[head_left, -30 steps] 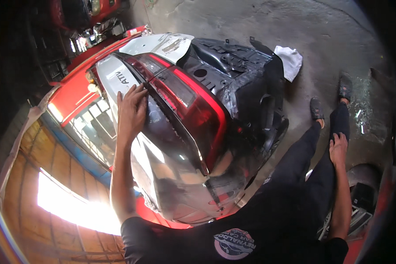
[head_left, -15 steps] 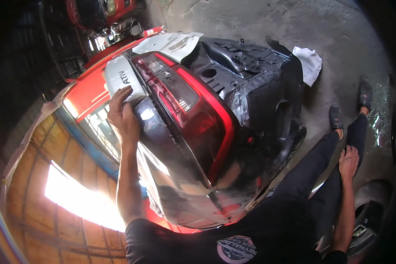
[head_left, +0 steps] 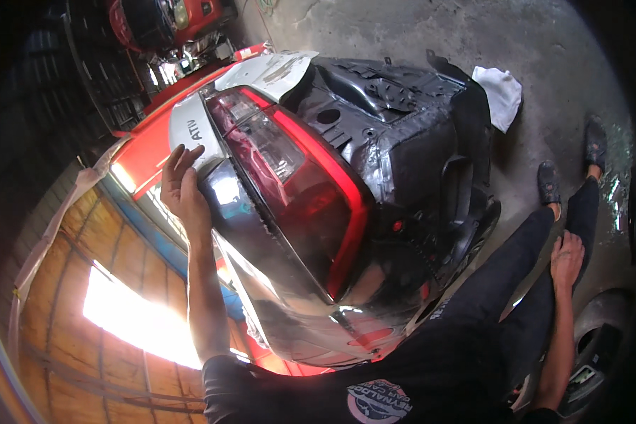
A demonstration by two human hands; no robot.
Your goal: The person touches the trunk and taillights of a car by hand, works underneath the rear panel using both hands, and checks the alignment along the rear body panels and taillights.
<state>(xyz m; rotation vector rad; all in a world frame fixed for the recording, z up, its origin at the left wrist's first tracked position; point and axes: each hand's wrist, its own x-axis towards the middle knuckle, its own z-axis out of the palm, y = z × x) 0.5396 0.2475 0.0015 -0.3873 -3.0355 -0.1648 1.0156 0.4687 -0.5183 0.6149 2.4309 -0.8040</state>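
Note:
My left hand point(head_left: 184, 185) is raised at the edge of a car's rear end, its fingers spread and slightly curled. It holds nothing; whether the fingertips touch the body is unclear. Closest to it are a glossy dark panel point(head_left: 227, 189) and a white body panel point(head_left: 189, 128) with dark lettering. A red and clear tail light point(head_left: 297, 177) is fitted beside them, a bright red strip along its side. My right hand point(head_left: 567, 258) lies with its fingers laid over my dark trouser leg, near the knee, holding nothing.
Black exposed bodywork point(head_left: 410, 141) extends beyond the tail light. A white cloth point(head_left: 498, 95) hangs by its far corner, above the concrete floor point(head_left: 374, 25). A red vehicle point(head_left: 194, 15) stands at the far left. Black parts point(head_left: 590, 360) lie at the lower right.
My left hand has shifted slightly left, away from the panel edge, and its fingers have spread more. My right hand stays on my leg. The view has shifted a little.

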